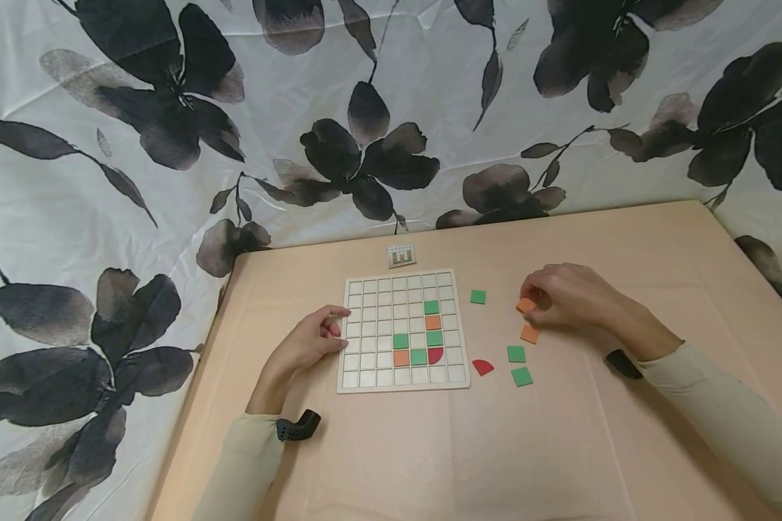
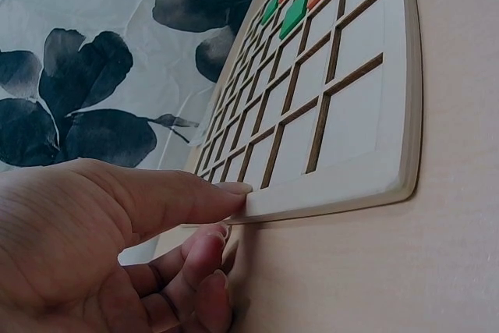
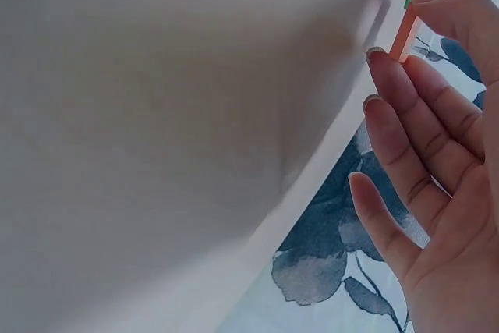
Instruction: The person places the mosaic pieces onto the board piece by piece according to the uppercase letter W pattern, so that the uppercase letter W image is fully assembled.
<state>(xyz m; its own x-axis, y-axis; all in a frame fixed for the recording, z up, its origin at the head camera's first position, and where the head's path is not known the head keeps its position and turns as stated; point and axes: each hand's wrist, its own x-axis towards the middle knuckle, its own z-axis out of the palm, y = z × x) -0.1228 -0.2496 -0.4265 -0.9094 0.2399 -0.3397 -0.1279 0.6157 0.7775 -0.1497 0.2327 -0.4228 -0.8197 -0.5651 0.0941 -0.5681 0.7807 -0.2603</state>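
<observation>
A white grid board (image 1: 370,298) lies on the table, bearing green, orange and red tiles in some of its cells. At its left edge my left hand (image 1: 309,338) holds the rim, with the thumb (image 2: 195,195) resting on the border and other fingers curled beside it. Right of the board, my right hand (image 1: 570,293) pinches an orange square tile (image 1: 526,305) between thumb and fingertips. In the right wrist view this orange tile (image 3: 403,34) is seen edge-on. Another orange square tile (image 1: 530,333) lies on the table just below that hand.
Between board and right hand lie a green square tile (image 1: 478,297), a red quarter-round tile (image 1: 483,367) and two more green tiles, one a tilted green tile (image 1: 522,376). Behind the board is a small pattern card (image 1: 401,255). A floral cloth (image 1: 365,159) hangs beyond the table.
</observation>
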